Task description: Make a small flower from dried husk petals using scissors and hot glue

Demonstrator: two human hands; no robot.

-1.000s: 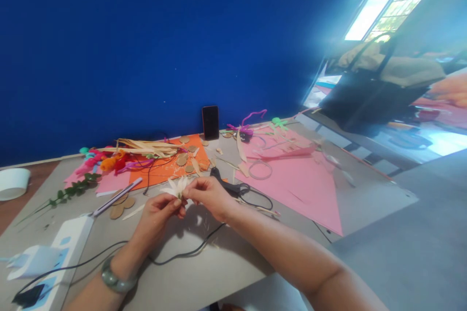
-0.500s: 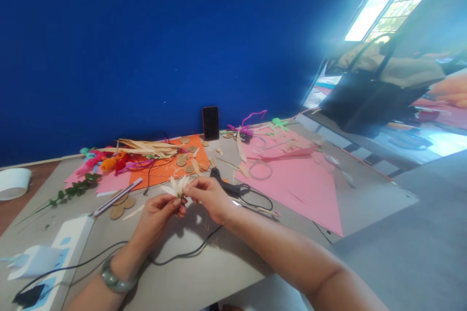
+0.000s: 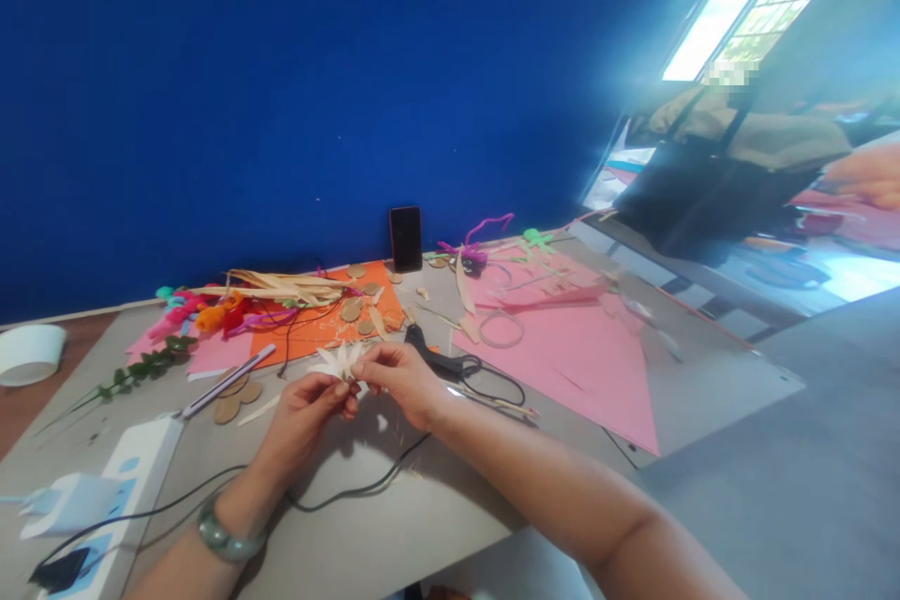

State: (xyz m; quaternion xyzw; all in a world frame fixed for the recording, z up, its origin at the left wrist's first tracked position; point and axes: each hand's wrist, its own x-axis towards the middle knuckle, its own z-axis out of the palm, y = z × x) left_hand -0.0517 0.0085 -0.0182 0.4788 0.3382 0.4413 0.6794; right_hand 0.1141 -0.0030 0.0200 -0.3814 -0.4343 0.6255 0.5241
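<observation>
A pale flower (image 3: 337, 360) with thin pointed petals is held up over the grey table. My left hand (image 3: 315, 401) pinches it from below, thumb against fingers. From the other side my right hand (image 3: 397, 375) is closed on its petals, and the fingertips of both hands nearly meet. The flower's base is hidden behind the fingers. Just beyond my right hand lies a black glue gun (image 3: 434, 358) with its cable. Left of my left hand are several round brown discs (image 3: 229, 405) and a pale purple stick-like tool (image 3: 229, 382).
Orange paper (image 3: 309, 333) carries dried strips (image 3: 281, 286) and scraps. Pink paper (image 3: 577, 375) covers the right side. A phone (image 3: 406, 239) leans on the blue wall. At left are a power strip (image 3: 141, 459), a green sprig (image 3: 144, 366) and a white cup (image 3: 32, 354). A black cable (image 3: 352, 492) crosses the front.
The flower has turned slightly between my fingers, and its petals sit a little lower and more spread. Both hands stay in nearly the same place.
</observation>
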